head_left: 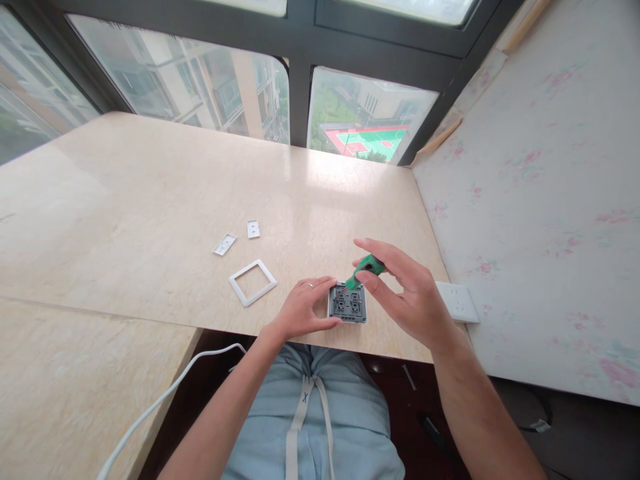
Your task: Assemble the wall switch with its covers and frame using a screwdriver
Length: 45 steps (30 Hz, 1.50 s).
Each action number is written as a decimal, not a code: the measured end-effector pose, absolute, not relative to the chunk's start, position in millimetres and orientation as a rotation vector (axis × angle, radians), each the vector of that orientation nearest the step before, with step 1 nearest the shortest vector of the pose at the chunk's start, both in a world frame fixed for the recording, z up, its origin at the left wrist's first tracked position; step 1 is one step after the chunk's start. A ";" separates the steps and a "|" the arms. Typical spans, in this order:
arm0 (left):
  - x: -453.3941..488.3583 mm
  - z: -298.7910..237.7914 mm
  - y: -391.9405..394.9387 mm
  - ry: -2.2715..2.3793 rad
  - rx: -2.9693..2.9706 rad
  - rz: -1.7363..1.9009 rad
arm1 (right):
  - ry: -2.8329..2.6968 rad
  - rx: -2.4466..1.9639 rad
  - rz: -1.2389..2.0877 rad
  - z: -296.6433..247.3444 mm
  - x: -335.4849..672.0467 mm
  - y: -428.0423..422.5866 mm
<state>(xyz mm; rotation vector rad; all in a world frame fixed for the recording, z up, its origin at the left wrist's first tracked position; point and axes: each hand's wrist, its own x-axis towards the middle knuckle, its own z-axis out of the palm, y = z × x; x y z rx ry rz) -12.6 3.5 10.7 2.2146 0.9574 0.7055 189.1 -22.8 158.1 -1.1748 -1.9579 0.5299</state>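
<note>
A grey switch module (349, 305) lies face-up on the beige marble counter (150, 220), close to its front edge. My left hand (303, 310) grips the module's left side, thumb and fingers pressed against it. My right hand (400, 290) is closed round a small green-handled screwdriver (364, 270), whose tip points down-left into the module's top. A ring shows on a left finger.
A white square frame (253, 282) lies left of the module. Two small white rocker plates (225, 245) (253, 229) rest beyond it. A white wall socket (457, 301) sits on the floral wall at right. A white cable (165, 397) hangs below the counter. Windows line the back.
</note>
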 end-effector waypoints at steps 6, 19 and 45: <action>-12.5 10.4 3.7 0.962 2.218 0.690 | -2.006 -1.185 0.312 155.5 186.2 -18.3; -12.1 8.9 3.8 0.967 2.241 0.702 | -2.079 -1.219 0.347 160.1 187.2 -19.7; -12.4 9.8 3.6 0.952 2.222 0.710 | -1.941 -1.097 0.872 162.5 192.5 -22.9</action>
